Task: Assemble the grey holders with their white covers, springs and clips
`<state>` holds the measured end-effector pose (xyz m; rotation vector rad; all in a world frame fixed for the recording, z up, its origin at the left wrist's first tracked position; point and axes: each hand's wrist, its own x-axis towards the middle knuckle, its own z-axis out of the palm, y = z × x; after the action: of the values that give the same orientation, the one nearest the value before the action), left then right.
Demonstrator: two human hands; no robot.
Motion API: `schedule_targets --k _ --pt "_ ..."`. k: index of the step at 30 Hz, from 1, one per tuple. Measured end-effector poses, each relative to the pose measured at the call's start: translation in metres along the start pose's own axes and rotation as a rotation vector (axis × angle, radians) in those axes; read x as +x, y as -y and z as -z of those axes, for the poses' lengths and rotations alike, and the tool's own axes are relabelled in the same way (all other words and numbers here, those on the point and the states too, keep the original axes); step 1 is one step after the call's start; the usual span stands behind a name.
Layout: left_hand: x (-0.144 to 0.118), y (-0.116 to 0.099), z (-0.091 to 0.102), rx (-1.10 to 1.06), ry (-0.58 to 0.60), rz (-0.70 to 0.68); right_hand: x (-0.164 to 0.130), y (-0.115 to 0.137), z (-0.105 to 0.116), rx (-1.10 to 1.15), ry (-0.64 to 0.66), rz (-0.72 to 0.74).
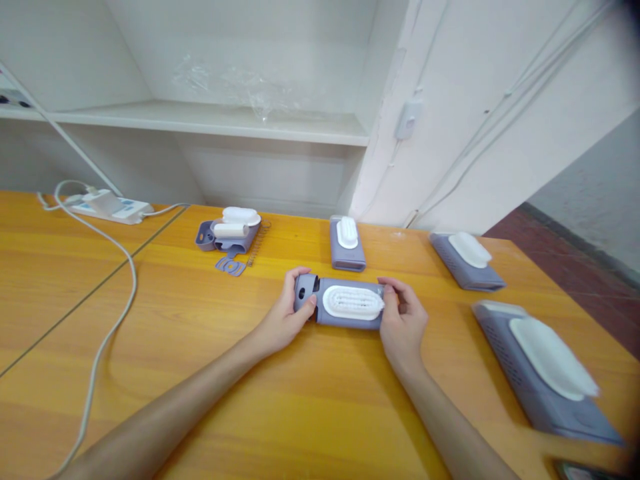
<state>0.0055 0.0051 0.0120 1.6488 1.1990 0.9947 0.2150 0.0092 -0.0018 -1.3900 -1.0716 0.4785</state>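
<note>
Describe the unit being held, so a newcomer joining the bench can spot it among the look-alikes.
On the orange wooden table, go to the middle, between the left hand and right hand. The purple-grey device lies crosswise there. Unlike the three smooth-capped finished units, its white oval insert is ridged.

Left hand [284, 319], right hand [403, 323], gripping purple device [345, 303]

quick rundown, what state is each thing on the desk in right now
grey plastic unit with white bristle pad: flat on the desk, gripped at both ends
left hand: clasping its left end
right hand: clasping its right end
three grey units with smooth white pads: lying flat, untouched
pile of grey and white parts: loose, unassembled
white power strip: plug inserted
</note>
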Motion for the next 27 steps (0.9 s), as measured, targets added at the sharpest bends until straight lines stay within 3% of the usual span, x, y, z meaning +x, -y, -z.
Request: schedule_targets --k 8,13,27 --pt "-0.002 -0.002 -0.002 -0.017 0.026 -0.042 -0.002 0.002 0.0 -0.025 -0.032 0.0" --pt "-0.001 0.0 -0.007 0.052 -0.034 -0.078 -0.004 0.003 0.0 -0.033 -0.021 -0.013" --pt "-0.006 0.001 -0.011 0.168 0.017 -0.14 -0.006 0.005 0.001 -0.055 -0.043 0.004"
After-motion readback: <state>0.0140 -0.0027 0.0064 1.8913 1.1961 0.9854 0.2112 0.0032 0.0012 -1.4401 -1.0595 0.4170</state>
